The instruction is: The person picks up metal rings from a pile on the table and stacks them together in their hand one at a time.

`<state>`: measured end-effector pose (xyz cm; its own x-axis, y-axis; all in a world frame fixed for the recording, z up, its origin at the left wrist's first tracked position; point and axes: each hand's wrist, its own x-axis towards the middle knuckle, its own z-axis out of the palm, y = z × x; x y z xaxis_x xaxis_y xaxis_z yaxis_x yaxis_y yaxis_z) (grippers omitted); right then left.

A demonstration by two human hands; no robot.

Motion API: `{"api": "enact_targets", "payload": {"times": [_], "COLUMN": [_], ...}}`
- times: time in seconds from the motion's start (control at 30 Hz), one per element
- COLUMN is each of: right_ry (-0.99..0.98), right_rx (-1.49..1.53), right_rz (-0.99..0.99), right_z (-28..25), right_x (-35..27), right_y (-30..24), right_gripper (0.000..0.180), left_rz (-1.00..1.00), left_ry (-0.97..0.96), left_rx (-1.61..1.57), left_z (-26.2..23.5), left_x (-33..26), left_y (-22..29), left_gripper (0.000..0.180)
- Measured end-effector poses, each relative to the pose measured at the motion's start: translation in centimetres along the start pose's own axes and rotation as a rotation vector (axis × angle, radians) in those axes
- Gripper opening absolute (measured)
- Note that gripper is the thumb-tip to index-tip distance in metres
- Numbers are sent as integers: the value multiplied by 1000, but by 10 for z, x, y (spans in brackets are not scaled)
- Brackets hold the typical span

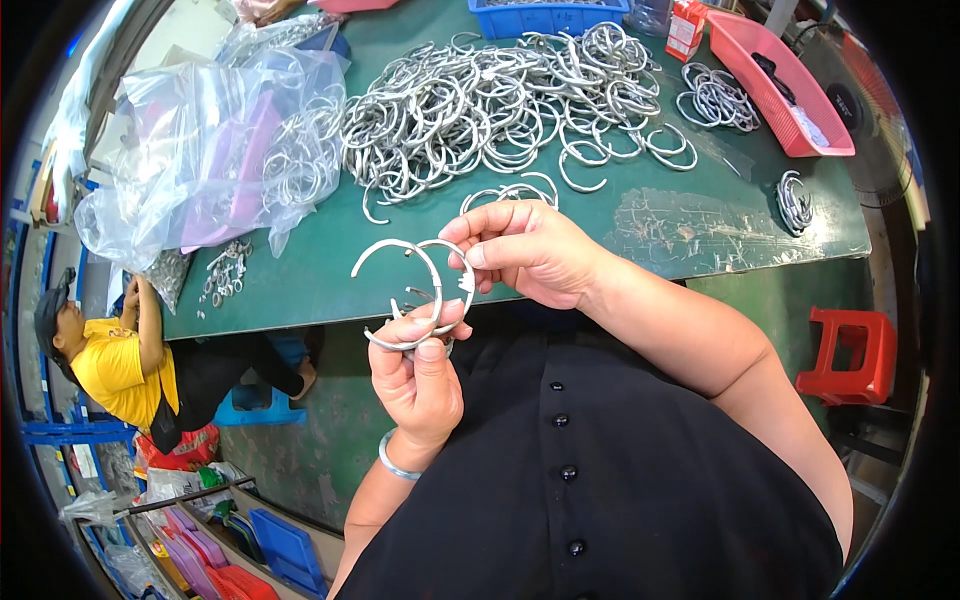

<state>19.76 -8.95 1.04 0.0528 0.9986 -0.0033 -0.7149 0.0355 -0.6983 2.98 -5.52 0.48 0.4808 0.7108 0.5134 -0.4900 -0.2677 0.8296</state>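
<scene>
Several C-shaped silver metal rings [434,272], bangle-like, stand upright between my hands, over the table's near edge. My left hand [415,385] grips their lower part between thumb and fingers; a pale bangle [392,460] circles that wrist. With thumb and forefinger together, my right hand [535,250] pinches at the upper right side of the rearmost ring. Its other fingers curl behind and are partly hidden. Just past my right hand, a few loose rings [540,185] lie on the green table [330,275]. A large heap of similar rings [470,105] spreads beyond them.
Clear plastic bags [150,130] and small metal parts [228,272] lie at left. A pink basket [780,90], smaller ring piles [718,98] and a blue bin [550,18] stand beyond. A person in yellow [110,360] sits left; a red stool [850,355] stands right.
</scene>
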Motion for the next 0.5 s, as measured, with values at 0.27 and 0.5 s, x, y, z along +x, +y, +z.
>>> {"api": "enact_targets", "payload": {"times": [0.27,0.5], "right_ry": [3,1], "right_rx": [40,10], "right_rz": [4,3], "right_z": [2,-2], "right_x": [1,2], "right_y": [1,2], "right_gripper": [21,21], "left_rz": [52,55], "left_ry": [-47,-83], "left_rx": [47,75], "left_z": [1,1], "left_x": [-1,0], "left_y": [1,-1], "left_gripper": [14,15]}}
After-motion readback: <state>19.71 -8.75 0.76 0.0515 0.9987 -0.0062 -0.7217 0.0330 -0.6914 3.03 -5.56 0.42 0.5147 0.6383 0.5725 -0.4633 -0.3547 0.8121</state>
